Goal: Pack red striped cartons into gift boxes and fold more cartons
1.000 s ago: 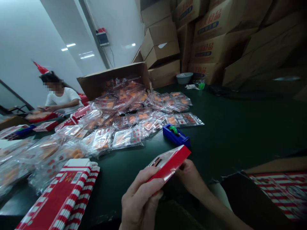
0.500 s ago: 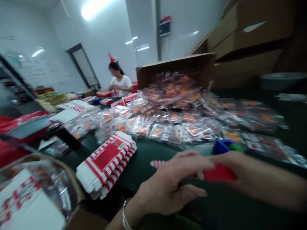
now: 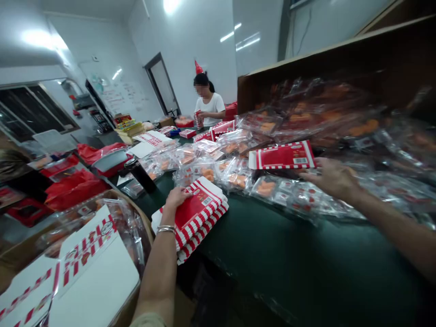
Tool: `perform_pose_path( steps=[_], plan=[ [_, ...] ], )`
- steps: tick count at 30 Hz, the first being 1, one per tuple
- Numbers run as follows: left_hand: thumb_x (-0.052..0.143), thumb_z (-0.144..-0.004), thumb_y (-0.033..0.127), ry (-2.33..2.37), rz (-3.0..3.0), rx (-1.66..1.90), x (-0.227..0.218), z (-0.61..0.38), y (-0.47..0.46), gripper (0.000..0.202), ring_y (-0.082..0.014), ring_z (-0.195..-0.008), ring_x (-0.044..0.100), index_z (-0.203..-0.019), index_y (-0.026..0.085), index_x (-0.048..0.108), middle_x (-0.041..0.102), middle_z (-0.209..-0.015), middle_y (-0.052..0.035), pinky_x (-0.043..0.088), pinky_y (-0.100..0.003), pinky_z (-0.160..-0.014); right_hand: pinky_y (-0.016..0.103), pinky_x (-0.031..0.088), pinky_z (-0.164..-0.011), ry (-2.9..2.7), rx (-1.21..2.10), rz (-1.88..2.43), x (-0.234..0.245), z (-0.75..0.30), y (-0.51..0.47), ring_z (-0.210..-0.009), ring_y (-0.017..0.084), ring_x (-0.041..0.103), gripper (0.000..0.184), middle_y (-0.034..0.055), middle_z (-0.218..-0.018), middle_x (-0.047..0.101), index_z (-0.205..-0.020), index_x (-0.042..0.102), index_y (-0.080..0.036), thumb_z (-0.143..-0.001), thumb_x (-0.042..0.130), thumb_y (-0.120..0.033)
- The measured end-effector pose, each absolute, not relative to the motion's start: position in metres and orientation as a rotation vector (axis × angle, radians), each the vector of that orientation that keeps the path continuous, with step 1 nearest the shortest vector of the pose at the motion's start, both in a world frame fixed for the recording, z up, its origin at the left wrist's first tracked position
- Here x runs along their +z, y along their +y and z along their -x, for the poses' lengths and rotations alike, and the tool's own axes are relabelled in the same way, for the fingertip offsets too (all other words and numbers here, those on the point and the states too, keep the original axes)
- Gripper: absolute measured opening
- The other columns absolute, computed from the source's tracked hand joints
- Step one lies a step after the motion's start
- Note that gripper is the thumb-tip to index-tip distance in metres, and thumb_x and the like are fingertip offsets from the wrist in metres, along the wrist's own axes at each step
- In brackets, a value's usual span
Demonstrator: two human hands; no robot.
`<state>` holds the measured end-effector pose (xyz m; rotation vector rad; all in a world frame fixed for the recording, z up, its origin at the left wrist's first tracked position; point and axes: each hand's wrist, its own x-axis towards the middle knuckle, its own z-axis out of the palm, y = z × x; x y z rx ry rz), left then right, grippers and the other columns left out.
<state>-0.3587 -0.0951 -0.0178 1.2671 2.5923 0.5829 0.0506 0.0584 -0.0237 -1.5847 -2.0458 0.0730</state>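
My left hand [image 3: 177, 198], with a bracelet at the wrist, has its fingers closed on the top of a stack of flattened red-and-white striped cartons [image 3: 200, 213]. The top carton shows a red panel and a barcode. Farther right, my right hand [image 3: 332, 178] reaches out with its fingers extended at the right end of a closed red carton [image 3: 282, 156]. That carton lies over the clear plastic packets [image 3: 272, 187] with orange pieces inside. Blur hides whether the right fingertips still touch it.
A large cardboard box [image 3: 252, 95] spills packets across the dark green table [image 3: 272, 254]. At lower left, an open box [image 3: 145, 218] holds packets and printed card sheets [image 3: 98, 268]. A black cylinder [image 3: 142, 176] stands behind the stack. Across the table sits a co-worker [image 3: 213, 105].
My hands have moved apart. The right one carried the red carton over to the packets; the left one went to the carton stack. The view has turned left.
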Motion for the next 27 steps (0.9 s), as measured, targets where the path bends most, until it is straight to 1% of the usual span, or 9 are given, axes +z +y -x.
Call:
perform_pose_path(
  steps=[4,7,10,14,19,21,23,25,27],
  plan=[
    [0.064,-0.080,0.027,2.668,-1.331,0.793,0.002,0.338,-0.102,0.019,-0.0297,-0.102,0.061,-0.094,0.015,0.068,0.070,-0.099,-0.0117,0.046,-0.037,-0.085,0.041,0.043,-0.100,-2.197,0.249,1.406,-0.020,-0.019,-0.001,-0.117,0.032,0.054,0.055,0.0213,-0.128,0.057,-0.128,0.052,-0.005,-0.081,0.066,-0.029],
    [0.050,-0.089,0.033,2.468,-1.460,1.037,0.022,0.292,-0.113,0.025,-0.0231,-0.091,0.064,-0.103,0.017,0.064,0.070,-0.094,-0.0077,0.049,-0.033,-0.079,0.044,0.048,-0.095,-2.120,0.876,1.148,-0.013,-0.001,-0.053,-0.115,0.031,0.057,0.059,0.0176,-0.129,0.058,-0.133,0.047,-0.013,-0.085,0.058,-0.046],
    [0.048,-0.090,0.039,1.627,-1.464,1.373,0.015,0.229,-0.125,0.031,-0.0181,-0.080,0.066,-0.110,0.019,0.059,0.070,-0.094,-0.0053,0.052,-0.030,-0.073,0.041,0.053,-0.087,-1.790,1.329,0.869,-0.009,-0.005,-0.094,-0.109,0.030,0.061,0.056,0.0145,-0.124,0.061,-0.127,0.050,-0.018,-0.082,0.059,-0.052],
    [0.055,-0.085,0.029,1.415,-1.364,1.376,-0.029,0.156,-0.145,0.035,-0.0209,-0.093,0.065,-0.118,0.017,0.056,0.068,-0.104,-0.0090,0.052,-0.035,-0.081,0.036,0.055,-0.073,-1.759,1.300,0.979,-0.003,-0.049,-0.121,-0.083,0.025,0.067,0.029,0.0068,-0.095,0.071,-0.094,0.064,-0.019,-0.083,0.057,-0.045],
    [0.062,-0.080,0.021,1.449,-1.641,1.331,-0.056,0.107,-0.171,0.061,-0.0253,-0.129,0.044,-0.137,0.018,0.041,0.048,-0.139,-0.0128,0.034,-0.042,-0.108,0.027,0.051,-0.063,-2.193,1.279,1.067,0.008,-0.089,-0.147,-0.072,0.019,0.063,0.025,0.0032,-0.080,0.069,-0.083,0.063,-0.018,-0.088,0.049,-0.038],
    [0.070,-0.073,0.022,1.281,-1.568,1.217,-0.055,0.100,-0.172,0.063,-0.0264,-0.118,0.052,-0.131,0.017,0.048,0.057,-0.129,-0.0121,0.039,-0.041,-0.103,0.025,0.050,-0.062,-2.276,1.332,1.076,0.010,-0.094,-0.153,-0.070,0.019,0.061,0.024,0.0023,-0.078,0.068,-0.082,0.065,-0.018,-0.087,0.050,-0.037],
    [0.073,-0.070,0.028,1.140,-1.357,1.130,-0.054,0.101,-0.167,0.045,-0.0230,-0.092,0.063,-0.110,0.013,0.061,0.067,-0.101,-0.0086,0.049,-0.037,-0.087,0.024,0.049,-0.061,-2.290,1.414,1.136,0.008,-0.097,-0.154,-0.068,0.018,0.061,0.024,0.0014,-0.077,0.068,-0.086,0.067,-0.020,-0.087,0.053,-0.039],
    [0.075,-0.069,0.034,0.980,-1.182,1.051,-0.054,0.110,-0.160,0.031,-0.0174,-0.073,0.062,-0.088,0.011,0.066,0.067,-0.081,-0.0046,0.051,-0.031,-0.075,0.024,0.049,-0.060,-2.261,1.485,1.217,0.004,-0.100,-0.152,-0.069,0.019,0.062,0.026,0.0014,-0.080,0.069,-0.095,0.068,-0.022,-0.085,0.055,-0.042],
    [0.076,-0.069,0.037,0.840,-1.112,0.967,-0.057,0.121,-0.155,0.031,-0.0157,-0.071,0.061,-0.084,0.011,0.069,0.068,-0.079,-0.0039,0.049,-0.028,-0.074,0.024,0.050,-0.062,-2.198,1.549,1.302,-0.001,-0.104,-0.148,-0.072,0.020,0.063,0.036,0.0023,-0.084,0.069,-0.111,0.065,-0.023,-0.083,0.058,-0.045]
  ],
)
